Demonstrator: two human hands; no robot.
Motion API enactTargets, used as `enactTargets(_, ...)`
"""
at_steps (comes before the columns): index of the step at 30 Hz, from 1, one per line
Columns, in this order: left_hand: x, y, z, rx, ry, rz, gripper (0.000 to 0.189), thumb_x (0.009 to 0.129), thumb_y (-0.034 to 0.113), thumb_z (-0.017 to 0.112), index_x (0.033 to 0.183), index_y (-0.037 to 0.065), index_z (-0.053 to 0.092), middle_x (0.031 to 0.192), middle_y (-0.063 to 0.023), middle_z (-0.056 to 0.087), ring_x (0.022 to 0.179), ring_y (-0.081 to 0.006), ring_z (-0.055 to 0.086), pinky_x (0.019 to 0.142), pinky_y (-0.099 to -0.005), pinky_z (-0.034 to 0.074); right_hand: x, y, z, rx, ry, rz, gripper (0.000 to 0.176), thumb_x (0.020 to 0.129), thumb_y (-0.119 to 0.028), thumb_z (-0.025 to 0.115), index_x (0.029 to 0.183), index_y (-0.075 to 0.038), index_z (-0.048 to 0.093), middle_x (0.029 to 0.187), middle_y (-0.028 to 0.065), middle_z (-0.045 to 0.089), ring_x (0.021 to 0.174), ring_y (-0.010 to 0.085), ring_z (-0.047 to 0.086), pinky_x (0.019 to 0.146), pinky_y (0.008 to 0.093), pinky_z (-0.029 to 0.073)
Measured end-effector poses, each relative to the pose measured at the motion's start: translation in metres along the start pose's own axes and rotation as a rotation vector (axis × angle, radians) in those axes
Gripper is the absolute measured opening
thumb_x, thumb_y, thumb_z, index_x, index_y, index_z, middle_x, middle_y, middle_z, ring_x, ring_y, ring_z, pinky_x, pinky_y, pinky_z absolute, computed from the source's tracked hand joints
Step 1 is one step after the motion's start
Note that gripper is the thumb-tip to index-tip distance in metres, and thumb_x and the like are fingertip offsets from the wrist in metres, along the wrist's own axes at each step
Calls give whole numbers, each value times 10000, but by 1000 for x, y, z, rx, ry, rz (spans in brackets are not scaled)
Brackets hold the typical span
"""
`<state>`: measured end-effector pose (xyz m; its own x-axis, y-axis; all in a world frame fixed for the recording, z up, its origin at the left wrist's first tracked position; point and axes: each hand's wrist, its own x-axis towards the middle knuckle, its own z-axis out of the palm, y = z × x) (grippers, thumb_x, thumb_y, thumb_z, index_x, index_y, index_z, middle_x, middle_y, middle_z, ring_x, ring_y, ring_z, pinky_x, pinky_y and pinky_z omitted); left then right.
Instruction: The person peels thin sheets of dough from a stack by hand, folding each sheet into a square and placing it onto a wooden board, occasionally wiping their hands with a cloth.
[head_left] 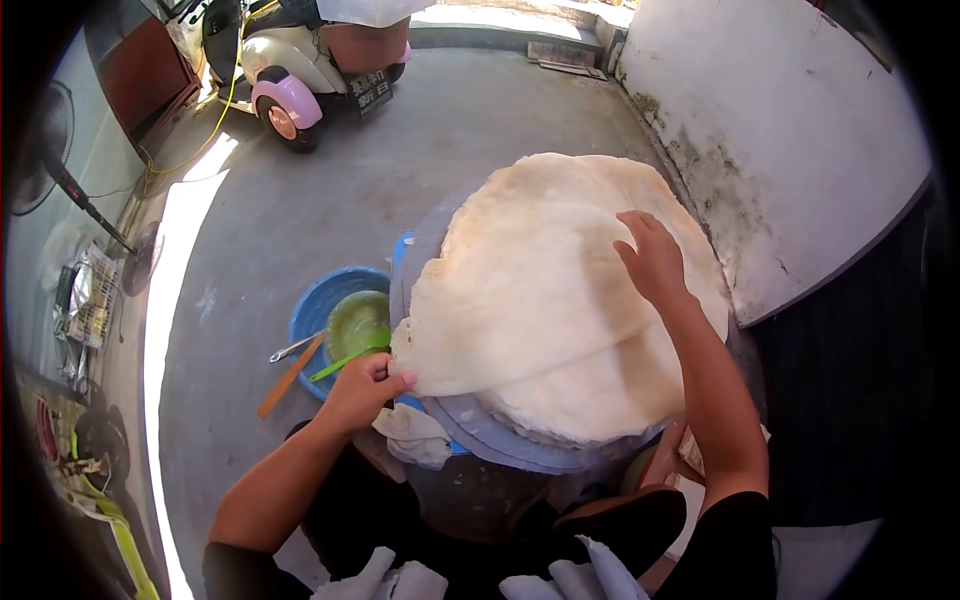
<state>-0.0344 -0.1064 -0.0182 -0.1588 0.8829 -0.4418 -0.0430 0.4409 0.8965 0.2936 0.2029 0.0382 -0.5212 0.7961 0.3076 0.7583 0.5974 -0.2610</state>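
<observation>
A broad stack of thin, pale flatbread sheets (610,385) lies in front of me on a round grey-blue base (462,415). The top flatbread sheet (520,290) is folded or laid unevenly, and its near edge slants across the stack. My left hand (362,392) pinches this sheet's left edge between thumb and fingers. Over the right part of the stack is my right hand (655,262), fingers apart and holding nothing, casting a shadow on the sheet. Below my left hand, a crumpled whitish cloth (414,436) lies against the base.
Left of the stack, a blue basin (312,310) holds a greenish bowl (360,322), a green-handled tool (340,364) and a wooden stick (292,378). A scooter (290,70) stands at the back left, a fan (75,185) at far left. A stained white wall panel (770,130) rises at right.
</observation>
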Motion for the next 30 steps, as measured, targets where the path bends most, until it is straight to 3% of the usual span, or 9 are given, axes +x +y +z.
enactTargets(6, 9, -13, 1, -140, 41, -69, 351, 937, 161, 659, 1217, -49, 635, 1143, -127, 689, 1049, -216, 659, 948, -361, 523, -104, 52, 26, -200, -83, -31, 588, 901, -322, 679, 1407, -57, 541, 1531, 220, 415, 1451, 408, 330, 1180, 428, 306)
enactTargets(10, 6, -5, 5, -249, 19, -170, 370, 940, 188, 632, 1251, -10, 609, 1155, -117, 673, 1039, -222, 649, 935, -357, 507, -93, 41, -8, -83, -145, 17, 517, 919, -343, 631, 1340, -47, 581, 1527, 198, 429, 1424, 346, 388, 1155, 449, 332)
enactTargets(12, 4, 2, 9, -339, -43, -189, 407, 954, 204, 604, 1299, -6, 555, 1243, -148, 644, 1128, -265, 643, 999, -416, 506, -89, 32, -32, -163, -53, 454, 457, 890, -361, 672, 1199, -25, 646, 1394, 205, 570, 1288, 319, 549, 1021, 429, 474)
enactTargets(13, 4, 3, 10, -340, -41, -188, 407, 954, 204, 604, 1299, -6, 555, 1243, -148, 644, 1128, -265, 643, 999, -416, 506, -88, 38, -36, -162, -53, 452, 457, 890, -361, 672, 1199, -25, 646, 1394, 205, 570, 1288, 319, 549, 1021, 429, 474)
enactTargets(15, 5, 2, 10, -398, -56, -160, 453, 954, 158, 595, 1353, -38, 507, 1286, -168, 622, 1152, -282, 637, 1016, -447, 519, -91, 55, -44, -314, -107, 670, 355, 871, -311, 708, 975, 28, 685, 1038, 197, 729, 913, 291, 720, 779, 413, 571)
enactTargets(16, 6, 2, 10, -389, -63, -163, 453, 954, 158, 595, 1353, -38, 507, 1286, -168, 622, 1152, -282, 637, 1016, -447, 519, -86, 43, -60, 23, -254, 859, 354, 856, -283, 726, 812, 64, 675, 718, 181, 704, 590, 282, 687, 623, 419, 568)
enactTargets(23, 12, -8, 12, -457, -53, -13, 433, 950, 102, 587, 1337, -67, 492, 1328, -193, 590, 1206, -291, 608, 1034, -413, 503, -77, 79, -12, 336, -95, 966, 272, 853, -196, 686, 744, 47, 636, 612, 151, 645, 500, 231, 633, 468, 379, 513)
enactTargets(25, 15, -2, 8, -479, -80, 41, 459, 948, 77, 557, 1367, -86, 464, 1365, -204, 566, 1254, -301, 581, 1076, -420, 477, -76, 89, -6, 482, 136, 901, 170, 883, -110, 680, 791, -44, 554, 673, 96, 627, 510, 198, 623, 412, 323, 491)
enactTargets(30, 9, 26, 7, -677, -155, 128, 414, 882, -12, 570, 1284, -94, 513, 1312, -203, 592, 1172, -300, 621, 1036, -420, 492, -124, 54, -75, 1001, 337, 906, 168, 877, -77, 653, 807, -81, 500, 714, 95, 636, 552, 219, 671, 450, 317, 543)
